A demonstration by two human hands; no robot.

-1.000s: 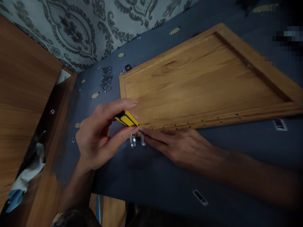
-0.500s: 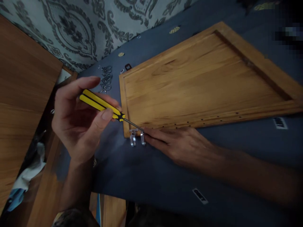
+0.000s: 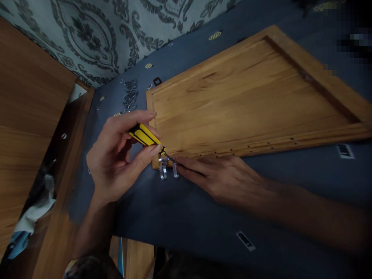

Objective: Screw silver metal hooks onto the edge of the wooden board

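My left hand is closed round the yellow and black handle of a screwdriver, which slants down to the right. Its thin shaft meets the fingertips of my right hand. Those fingers are pressed together at the near edge of a wooden panel; what they pinch there, if anything, is hidden. Just left of them, a shiny metal fitting with two curved hooks sits at the panel's near left corner, its hooks jutting past the edge. Small dark holes run along the same edge.
The panel lies on dark blue patterned fabric. Several metal hook pieces lie in a row beyond my left hand, and a small dark loop sits by the panel's far edge. Wooden furniture stands at the left, against a patterned wall.
My left hand has moved right and slightly down along with the screwdriver, whose handle is now nearer the panel and tilted more steeply. My right hand and the metal fitting have stayed put.
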